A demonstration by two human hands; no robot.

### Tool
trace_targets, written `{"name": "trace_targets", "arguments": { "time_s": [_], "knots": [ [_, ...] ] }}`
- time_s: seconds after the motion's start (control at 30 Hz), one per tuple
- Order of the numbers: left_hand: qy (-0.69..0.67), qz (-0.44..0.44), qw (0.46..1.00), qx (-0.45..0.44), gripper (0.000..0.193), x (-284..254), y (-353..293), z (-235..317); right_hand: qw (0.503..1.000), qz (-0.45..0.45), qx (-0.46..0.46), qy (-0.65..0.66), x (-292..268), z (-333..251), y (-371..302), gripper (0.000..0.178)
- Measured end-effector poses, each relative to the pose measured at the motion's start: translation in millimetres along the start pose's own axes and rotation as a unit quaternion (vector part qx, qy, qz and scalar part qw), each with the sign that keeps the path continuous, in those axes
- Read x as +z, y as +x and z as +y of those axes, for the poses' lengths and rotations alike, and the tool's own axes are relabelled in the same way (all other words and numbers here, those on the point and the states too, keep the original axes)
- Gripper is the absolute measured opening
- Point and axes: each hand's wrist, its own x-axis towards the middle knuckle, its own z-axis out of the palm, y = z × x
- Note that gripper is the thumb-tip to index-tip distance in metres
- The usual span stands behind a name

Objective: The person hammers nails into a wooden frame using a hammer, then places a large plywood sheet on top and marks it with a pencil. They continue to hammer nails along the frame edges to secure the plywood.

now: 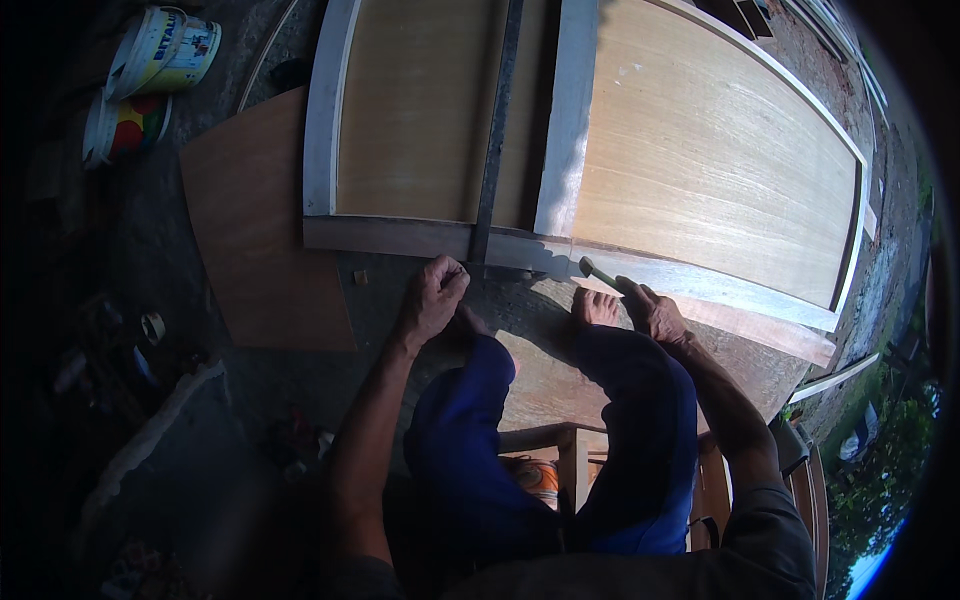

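My left hand (440, 285) is closed, its fingers pinched together just below the lower end of a long dark flat bar (493, 150). Whatever lies between those fingers is too small to make out. In my right hand (655, 312) is a short pale stick-like handle (603, 275), its free end pointing up and left toward the frame edge. Both hands are close to the bottom rail (640, 268) of a large wooden panel frame (568, 120) with light plywood panels (715, 140). My bare foot (597, 307) rests beside the right hand, against the rail.
I sit with bent knees on a slatted wooden seat (572, 470). A brown plywood sheet (260, 220) lies left of the frame. Two paint buckets (165, 55) stand at the upper left. A strip of wood (835, 378) lies at the right. Dark clutter and a broken edge (150, 430) are at lower left.
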Motion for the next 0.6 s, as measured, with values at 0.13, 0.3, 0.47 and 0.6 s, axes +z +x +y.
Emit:
{"name": "trace_targets", "arguments": {
  "time_s": [0.13,0.3,0.47,0.6],
  "knots": [
    [0.108,-0.026,0.993,0.034,0.014,18,75,-41,0.996,-0.063,-0.021,-0.056,31,15,32,0.065],
    [-0.066,-0.02,0.993,0.091,0.016,65,135,-96,0.963,-0.077,-0.128,-0.223,61,61,61,0.075],
    [-0.06,-0.036,0.99,0.123,0.017,78,151,-84,0.968,-0.044,-0.145,-0.2,59,56,64,0.086],
    [0.156,-0.021,0.985,0.073,0.021,95,156,-81,0.982,-0.096,-0.071,-0.148,54,33,54,0.079]
  ]
}}
